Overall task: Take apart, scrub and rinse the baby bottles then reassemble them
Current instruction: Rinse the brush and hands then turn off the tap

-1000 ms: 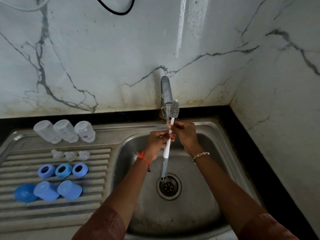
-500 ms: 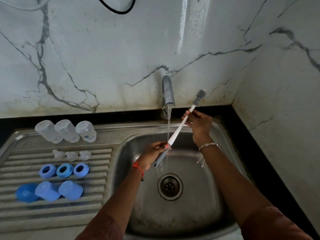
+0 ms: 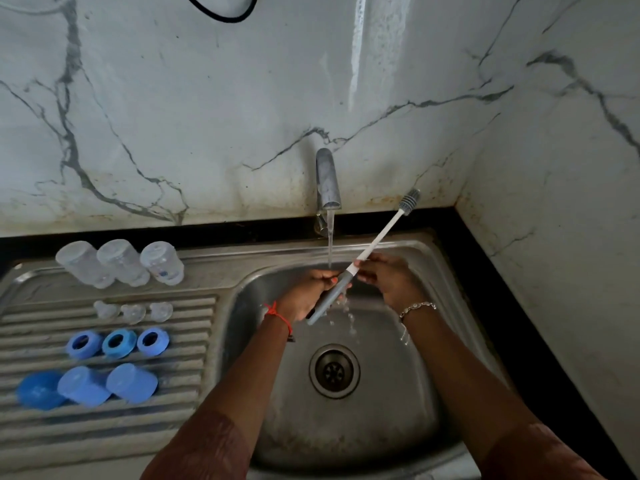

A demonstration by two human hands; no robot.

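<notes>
Head view: the bottle brush slants across the sink, with its ribbed grey head up towards the counter's far right corner and its grey handle low under the running tap. The left hand is curled round the grey handle. The right hand pinches the white shaft just where it meets the handle.

The brush looks light, with a thin shaft that is probably stiff with a little spring. The wet handle is likely slick, so the thicker grey grip is the safer place to hold it, not the narrow shaft.

On the drainboard at the counter's left side the parts lie in rows:
- three clear bottles stand mouth down by the far edge
- three clear nipples come next
- three blue collars follow
- three blue caps are nearest

The bottles look like light, wet plastic and are best gripped round the body. The nipples look soft and small, so a gentle pinch at the base should do.
</notes>
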